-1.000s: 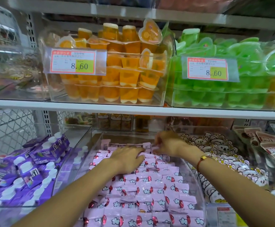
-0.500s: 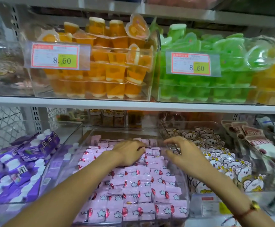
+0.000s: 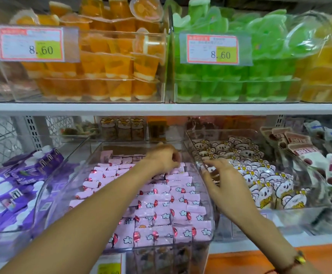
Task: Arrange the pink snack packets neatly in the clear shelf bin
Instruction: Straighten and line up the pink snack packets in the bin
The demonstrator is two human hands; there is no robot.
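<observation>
Hands at the pink packets

Left hand (image 3: 164, 158) curled over pink snack packets (image 3: 161, 206) at back of clear shelf bin (image 3: 48, 194); pinching one or not, cannot tell. Right hand (image 3: 225, 184) spread loosely above bin's right wall. White shelf (image 3: 161, 108) overhead, orange jelly cups (image 3: 105, 64), green jelly cups (image 3: 260, 76).

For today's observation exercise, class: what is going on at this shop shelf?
A person is tidying pink snack packets in a clear bin on the lower shelf. The left hand reaches to the back of the bin, fingers curled on the packets there. The right hand hovers open at the bin's right wall, beside the neighbouring bin of bear-print packets. The front rows look neat; the back ones are looser.
</observation>
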